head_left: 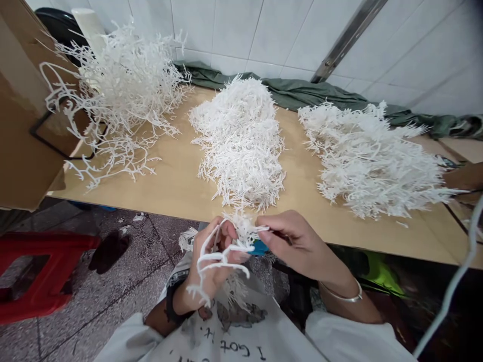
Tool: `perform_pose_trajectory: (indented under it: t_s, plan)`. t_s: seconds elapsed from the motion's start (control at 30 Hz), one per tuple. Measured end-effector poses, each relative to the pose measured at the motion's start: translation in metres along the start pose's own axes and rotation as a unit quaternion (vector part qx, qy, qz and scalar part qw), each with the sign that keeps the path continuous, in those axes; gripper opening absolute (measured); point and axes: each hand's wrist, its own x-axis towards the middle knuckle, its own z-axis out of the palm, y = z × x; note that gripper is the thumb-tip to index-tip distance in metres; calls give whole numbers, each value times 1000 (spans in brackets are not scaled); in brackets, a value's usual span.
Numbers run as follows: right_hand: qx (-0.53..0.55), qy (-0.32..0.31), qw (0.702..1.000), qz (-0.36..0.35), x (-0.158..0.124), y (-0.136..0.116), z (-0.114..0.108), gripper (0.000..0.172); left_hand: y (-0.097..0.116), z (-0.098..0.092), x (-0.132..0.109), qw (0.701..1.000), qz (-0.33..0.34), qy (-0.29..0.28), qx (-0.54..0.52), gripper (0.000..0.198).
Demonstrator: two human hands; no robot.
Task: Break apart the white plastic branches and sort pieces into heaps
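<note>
My left hand, closed, holds a white plastic branch whose thick forked stems hang over the palm and wrist. My right hand pinches the end of a small white feathery sprig between thumb and fingertips. This sprig spans the gap between both hands, just in front of the table edge. Whether it is joined to the branch I cannot tell. Just beyond the hands lies a long heap of fine white sprigs.
Bare thick branches pile up at the left, by a cardboard box. Another heap of white sprigs lies on the right of the tan table. A red stool stands on the floor; a pale cable hangs at right.
</note>
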Motion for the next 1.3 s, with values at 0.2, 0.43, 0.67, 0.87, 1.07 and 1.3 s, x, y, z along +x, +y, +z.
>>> perform_pose_trajectory:
  t_s: [0.2, 0.43, 0.67, 0.87, 1.07, 1.3]
  plan:
    - [-47, -18, 999, 1, -3, 1, 16, 36, 0, -1, 0, 966, 143, -19, 214, 27]
    - [-30, 50, 995, -77, -7, 8, 39, 40, -9, -2, -1, 981, 182, -16, 66, 36]
    - [257, 218, 934, -115, -4, 17, 76, 53, -1, 22, -5, 972, 87, -14, -219, 51]
    - [402, 290, 832, -250, 9, 3, 79, 50, 18, 23, 7, 927, 24, 24, -374, 52]
    - [92, 371, 915, -125, -1, 18, 68, 40, 4, 16, 2, 969, 36, 63, -234, 49]
    - [-44, 312, 943, -107, -4, 13, 66, 33, -2, 8, -4, 986, 109, 116, -47, 29]
